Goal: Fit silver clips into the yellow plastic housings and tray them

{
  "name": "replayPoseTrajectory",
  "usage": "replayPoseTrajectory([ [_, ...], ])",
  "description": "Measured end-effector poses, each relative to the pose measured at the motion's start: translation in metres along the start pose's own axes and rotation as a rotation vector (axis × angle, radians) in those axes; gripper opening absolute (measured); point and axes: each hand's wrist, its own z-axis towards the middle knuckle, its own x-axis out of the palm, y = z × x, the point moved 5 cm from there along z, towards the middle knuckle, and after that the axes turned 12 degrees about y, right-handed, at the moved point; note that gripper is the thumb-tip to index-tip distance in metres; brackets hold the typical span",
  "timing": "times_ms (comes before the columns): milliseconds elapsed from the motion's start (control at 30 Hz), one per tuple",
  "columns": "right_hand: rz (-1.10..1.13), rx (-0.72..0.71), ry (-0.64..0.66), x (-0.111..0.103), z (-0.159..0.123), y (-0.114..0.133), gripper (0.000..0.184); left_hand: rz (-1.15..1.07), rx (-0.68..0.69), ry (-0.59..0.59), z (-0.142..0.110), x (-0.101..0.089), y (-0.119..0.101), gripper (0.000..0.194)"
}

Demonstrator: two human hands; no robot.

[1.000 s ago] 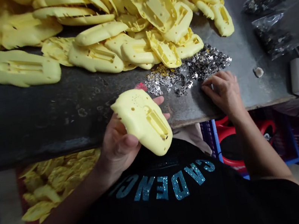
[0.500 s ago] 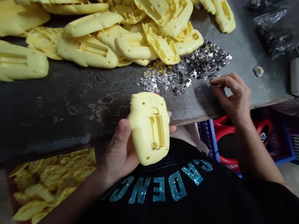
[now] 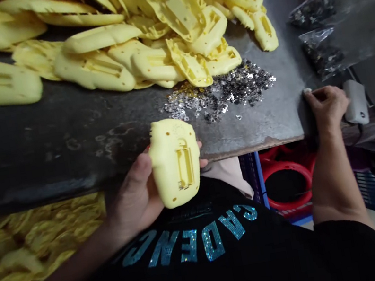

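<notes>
My left hand (image 3: 140,182) is wrapped around a pale yellow plastic shell (image 3: 175,161), held upright above the table's front edge. The shell's outer side faces me, showing a long battery slot, screw holes and a small grid of speaker holes. On the table to the right, my right hand (image 3: 329,105) is closed in a pinch, its fingertips touching a small white lump (image 3: 307,90). Whether a tiny part sits between those fingers is hidden. A heap of small shiny metal pieces (image 3: 225,91) lies to the left of my right hand.
Many yellow shells (image 3: 93,72) are piled along the back of the dark table (image 3: 31,152). Bags of metal pieces (image 3: 324,53) and a white box with a cable (image 3: 355,102) are at right. Below are more yellow shells (image 3: 46,241) and a crate with red parts (image 3: 288,181).
My right hand has moved right, from the edge of the metal heap to the white lump. The left hand still holds the shell. The whole view has shifted somewhat to the right.
</notes>
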Motion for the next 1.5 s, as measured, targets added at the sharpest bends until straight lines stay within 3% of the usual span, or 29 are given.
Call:
replayPoseTrajectory([
  [67, 0.133, -0.065, -0.12, -0.009, -0.012, 0.025, 0.04, -0.009, 0.001, 0.005, 0.001, 0.001, 0.0, 0.073],
  [133, 0.32, -0.208, -0.15, -0.011, -0.033, 0.067, 0.02, -0.023, -0.009, 0.013, 0.001, 0.001, 0.002, 0.075],
  [233, 0.372, -0.398, 0.086, 0.005, -0.064, 0.142, 0.01, -0.058, -0.027, 0.007, 0.0, 0.0, 0.004, 0.077],
  [333, 0.385, -0.429, 0.247, 0.017, -0.078, 0.184, 0.015, -0.084, -0.03, 0.008, 0.001, 0.003, 0.003, 0.075],
  [467, 0.448, -0.454, 0.27, 0.015, -0.07, 0.188, 0.014, -0.124, -0.028, -0.021, 0.003, 0.007, 0.003, 0.064],
  [633, 0.517, -0.509, 0.255, 0.009, -0.067, 0.19, 0.007, -0.166, -0.098, 0.005, 0.003, 0.005, 0.009, 0.077],
  [767, 0.714, -0.655, 0.25, -0.021, -0.089, 0.225, 0.009, -0.171, -0.152, 0.036, 0.002, 0.009, 0.009, 0.077],
  [867, 0.877, -0.828, 0.382, -0.048, -0.109, 0.26, 0.025, -0.17, -0.17, 0.048, 0.003, 0.015, 0.008, 0.074],
  [967, 0.93, -0.913, 0.467, -0.066, -0.118, 0.283, 0.032, -0.188, -0.16, 0.076, 0.004, 0.018, 0.009, 0.076],
  [1233, 0.637, -1.094, 0.392, -0.077, -0.121, 0.298, 0.036, -0.233, -0.198, 0.145, 0.0, 0.021, 0.01, 0.07],
  [1500, 0.377, -1.188, 0.398, -0.091, -0.126, 0.309, 0.026, -0.184, -0.255, 0.165, 0.001, 0.027, 0.01, 0.082],
])
